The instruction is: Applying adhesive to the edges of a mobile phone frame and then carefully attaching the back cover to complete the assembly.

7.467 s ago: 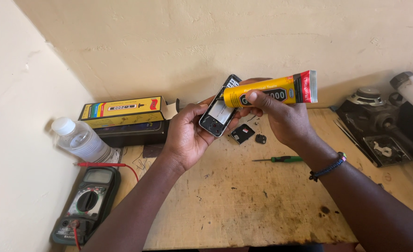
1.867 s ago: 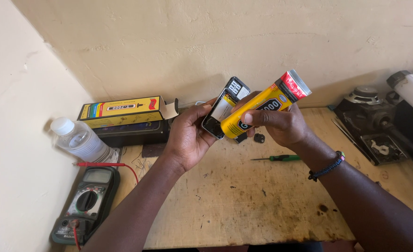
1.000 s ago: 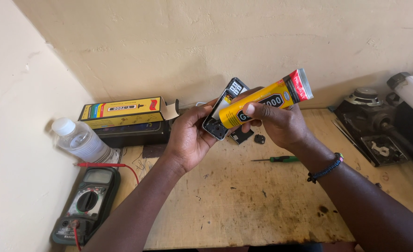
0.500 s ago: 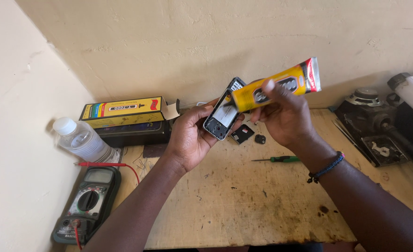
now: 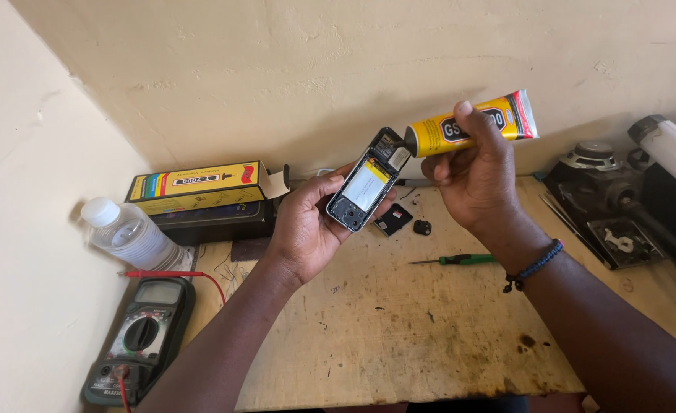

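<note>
Yellow glue tube (image 5: 471, 125), red at its crimped end: clamped in right hand (image 5: 471, 172), fingers wrapped round its middle, held above the bench (image 5: 399, 336). Long axis near level, tail tilted slightly up to the right; nozzle points left, at or just beside the top edge of the phone (image 5: 364, 183). Phone: back off, cradled in left hand (image 5: 307, 226), fingers closed along its sides, long axis leaning up and right. Good practice, as judged: steady squeeze, thin bead, phone kept still. Nearby: screwdriver (image 5: 460, 260), multimeter (image 5: 143, 336), bottle (image 5: 128, 233), glue box (image 5: 196, 183).
</note>
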